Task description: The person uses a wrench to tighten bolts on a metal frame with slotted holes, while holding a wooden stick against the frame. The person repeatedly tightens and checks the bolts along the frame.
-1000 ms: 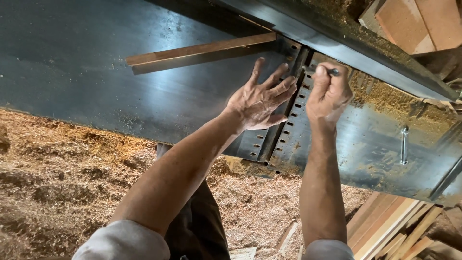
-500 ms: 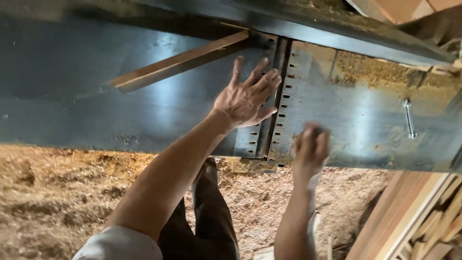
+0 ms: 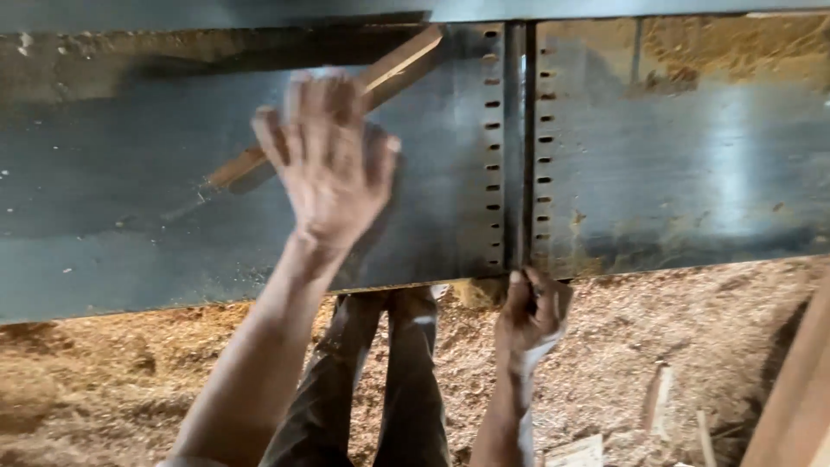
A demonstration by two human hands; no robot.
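Nearest to me, below the grey steel machine worktop (image 3: 130, 259), my dark trouser legs (image 3: 389, 380) stand on a floor thick with pale sawdust (image 3: 104, 380). A few small wood offcuts (image 3: 657, 398) lie in the sawdust off to the right of my legs.

My right hand (image 3: 534, 313) sits at the near edge of the worktop, just where the dark slot (image 3: 516, 147) between its two plates ends. Its fingers are curled in together at that edge; whether they grip anything I cannot tell.

My left hand (image 3: 328, 156) is further in, over the left plate, to the left of the slot. It is blurred, fingers spread wide apart, clamped on nothing; whether the palm touches the steel I cannot tell.

Beyond that hand, a long narrow strip of light wood (image 3: 406, 62) lies slantwise on the left plate, its far end close to the row of small oblong holes (image 3: 494, 147) beside the slot.
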